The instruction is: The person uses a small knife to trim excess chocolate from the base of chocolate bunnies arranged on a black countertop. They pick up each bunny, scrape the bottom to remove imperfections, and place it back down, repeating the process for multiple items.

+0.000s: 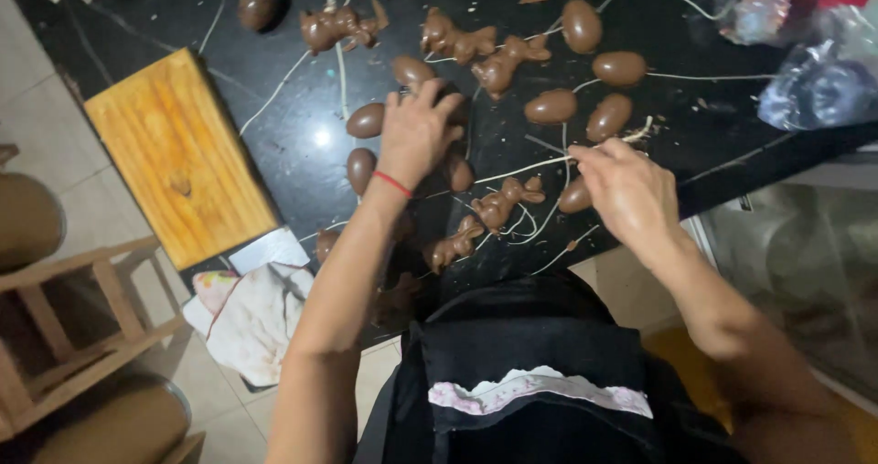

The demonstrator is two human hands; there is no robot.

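My left hand (416,133), a red band on its wrist, rests palm down on the black countertop (302,135) over a chocolate piece that its fingers hide. My right hand (626,190) pinches the end of a thin white stick (521,169) that lies across the counter. Chocolate eggs on sticks (551,106) and chocolate bunny figures (505,63) lie scattered around both hands. One bunny (503,202) sits just left of my right hand.
A wooden cutting board (178,158) lies at the counter's left end, with a crumpled cloth (251,313) below it. Clear wrapped bundles (805,34) sit at the far right. A wooden chair frame (73,327) stands at the lower left. I wear a dark apron (530,363).
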